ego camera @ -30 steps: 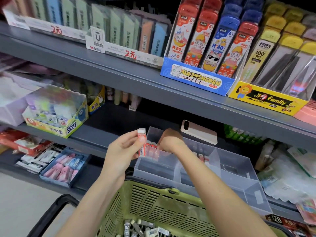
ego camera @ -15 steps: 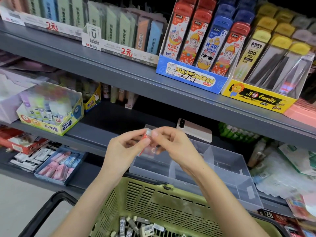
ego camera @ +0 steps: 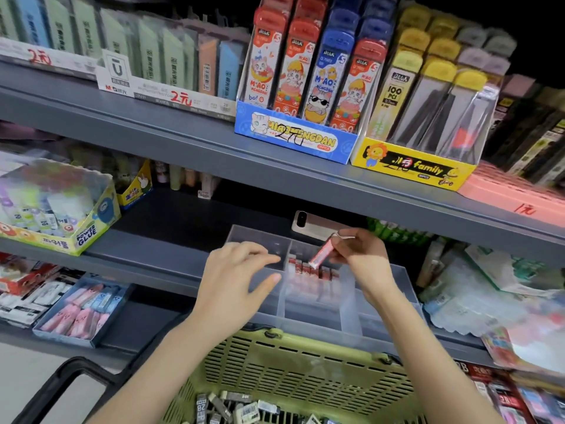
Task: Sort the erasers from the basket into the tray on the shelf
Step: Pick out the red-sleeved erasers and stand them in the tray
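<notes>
Dangling tilted over the middle compartment of the clear tray (ego camera: 308, 316), the red eraser (ego camera: 320, 254) is pinched in the right hand (ego camera: 363, 255), just above a row of erasers (ego camera: 312, 269) standing in there. Left hand (ego camera: 235, 283) hovers nearby, fingers loose, holding nothing. Green basket (ego camera: 305, 371) below holds more erasers (ego camera: 232, 408); tray's on the shelf (ego camera: 153, 258).

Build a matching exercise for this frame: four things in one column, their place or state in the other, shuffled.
1 red eraser
2 left hand
3 phone
4 basket

A on the shelf behind the tray
B pinched by the right hand
C green, loose erasers inside
D open, over the tray

Pairs: 1-B, 2-D, 3-A, 4-C
</notes>
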{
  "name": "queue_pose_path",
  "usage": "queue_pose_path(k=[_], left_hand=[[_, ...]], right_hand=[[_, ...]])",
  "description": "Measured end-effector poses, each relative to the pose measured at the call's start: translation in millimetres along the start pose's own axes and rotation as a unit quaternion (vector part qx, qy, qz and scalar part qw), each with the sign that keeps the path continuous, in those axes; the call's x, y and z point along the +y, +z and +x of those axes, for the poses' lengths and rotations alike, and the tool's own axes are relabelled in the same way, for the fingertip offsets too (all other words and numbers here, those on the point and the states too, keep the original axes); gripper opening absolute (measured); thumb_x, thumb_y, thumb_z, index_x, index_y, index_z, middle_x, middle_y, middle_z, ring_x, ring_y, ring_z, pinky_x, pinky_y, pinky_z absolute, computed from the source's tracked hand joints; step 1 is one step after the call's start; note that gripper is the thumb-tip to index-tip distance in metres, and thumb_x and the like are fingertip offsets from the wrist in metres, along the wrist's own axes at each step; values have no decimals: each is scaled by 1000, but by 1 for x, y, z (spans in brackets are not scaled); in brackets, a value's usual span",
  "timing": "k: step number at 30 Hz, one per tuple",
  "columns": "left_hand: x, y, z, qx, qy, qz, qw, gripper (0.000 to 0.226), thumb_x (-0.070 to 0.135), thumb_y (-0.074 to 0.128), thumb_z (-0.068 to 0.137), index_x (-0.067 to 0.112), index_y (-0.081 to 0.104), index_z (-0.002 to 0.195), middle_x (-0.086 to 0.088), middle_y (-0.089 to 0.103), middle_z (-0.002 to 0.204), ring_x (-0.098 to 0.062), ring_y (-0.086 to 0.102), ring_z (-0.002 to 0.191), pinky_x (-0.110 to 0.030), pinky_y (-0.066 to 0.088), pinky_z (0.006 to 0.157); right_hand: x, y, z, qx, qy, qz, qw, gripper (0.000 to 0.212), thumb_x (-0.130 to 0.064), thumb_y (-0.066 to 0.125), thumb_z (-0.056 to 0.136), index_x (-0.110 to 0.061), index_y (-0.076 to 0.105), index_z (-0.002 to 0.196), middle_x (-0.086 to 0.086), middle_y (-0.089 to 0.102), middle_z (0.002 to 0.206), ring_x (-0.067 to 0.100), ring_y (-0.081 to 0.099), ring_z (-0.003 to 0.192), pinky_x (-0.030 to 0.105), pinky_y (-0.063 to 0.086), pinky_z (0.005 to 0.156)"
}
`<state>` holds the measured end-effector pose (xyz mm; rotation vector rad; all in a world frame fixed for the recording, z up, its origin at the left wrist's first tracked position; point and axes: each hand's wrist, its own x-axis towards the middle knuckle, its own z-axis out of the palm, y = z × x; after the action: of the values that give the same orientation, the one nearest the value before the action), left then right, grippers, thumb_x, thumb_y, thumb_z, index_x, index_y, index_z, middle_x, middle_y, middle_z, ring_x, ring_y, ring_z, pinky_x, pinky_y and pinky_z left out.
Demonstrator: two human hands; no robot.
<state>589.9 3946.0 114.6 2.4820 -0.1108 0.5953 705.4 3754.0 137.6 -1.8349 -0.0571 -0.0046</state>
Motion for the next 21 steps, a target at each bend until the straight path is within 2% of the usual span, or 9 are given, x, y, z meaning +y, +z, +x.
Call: queue_pose_path(k=[2,4,6,8,9,11,13,17,21], left_hand=[[2,4,6,-22,15,28,999,29,32,66,87,21,70,114,1,63,115,-23,53,111,-37,31,97],[5,8,11,-46,40,47,997,30,36,64,87,22,70,112,1,64,115,-25,55,109,-39,33,96],[10,14,19,-72,78,66,992,32,40,61,83,22,72,107,0,67,110,-27,60,101,-42,39,91],[13,21,31,-103,135,89,981,33,42,61,80,23,73,104,0,69,110,-27,62,101,-44,39,93],[15,25,38,-129,158,96,974,35,44,61,82,24,73,107,2,68,114,-26,61,108,-44,32,101],[14,33,54,-174,194,92,961,39,51,58,86,27,68,116,8,63,126,-18,48,128,-32,4,114],[10,41,67,-204,223,89,949,44,55,54,88,30,64,122,14,59,131,-11,35,137,-17,-15,108],[3,47,82,-260,244,78,931,46,59,52,87,30,64,121,18,59,129,-9,27,141,-14,-21,105],[-4,48,83,-273,260,83,922,47,62,44,87,38,62,123,26,54,131,-7,22,142,-28,-21,111]], right_hand=[[2,2,7,-9,0,-50,999,14,-1,60,88,-12,55,81,20,67,83,21,63,55,30,56,61],[3,-3,13,-12,-13,-138,990,22,-4,61,86,-22,56,73,16,69,90,29,64,71,40,55,74],[4,-12,17,-12,-27,-219,975,23,-14,66,83,-31,58,69,3,70,86,25,65,82,36,51,80],[7,-21,19,-6,-29,-255,967,20,-21,68,81,-33,58,67,-6,69,82,16,65,85,28,47,76],[10,-24,19,-2,-27,-258,966,19,-22,67,81,-32,58,67,-8,69,81,15,65,85,27,46,76],[16,-27,19,8,-22,-216,976,19,-19,68,81,-30,58,68,-6,70,82,17,65,85,32,49,81],[22,-27,17,7,-22,-157,987,21,-15,69,81,-28,58,69,-2,70,81,19,65,83,36,51,84],[34,-19,13,-25,-36,-148,988,25,-15,68,81,-30,57,64,-9,65,69,15,61,72,29,47,70],[37,-16,18,-52,-52,-219,973,25,-15,64,84,-31,54,67,3,67,86,24,62,82,33,50,75]])
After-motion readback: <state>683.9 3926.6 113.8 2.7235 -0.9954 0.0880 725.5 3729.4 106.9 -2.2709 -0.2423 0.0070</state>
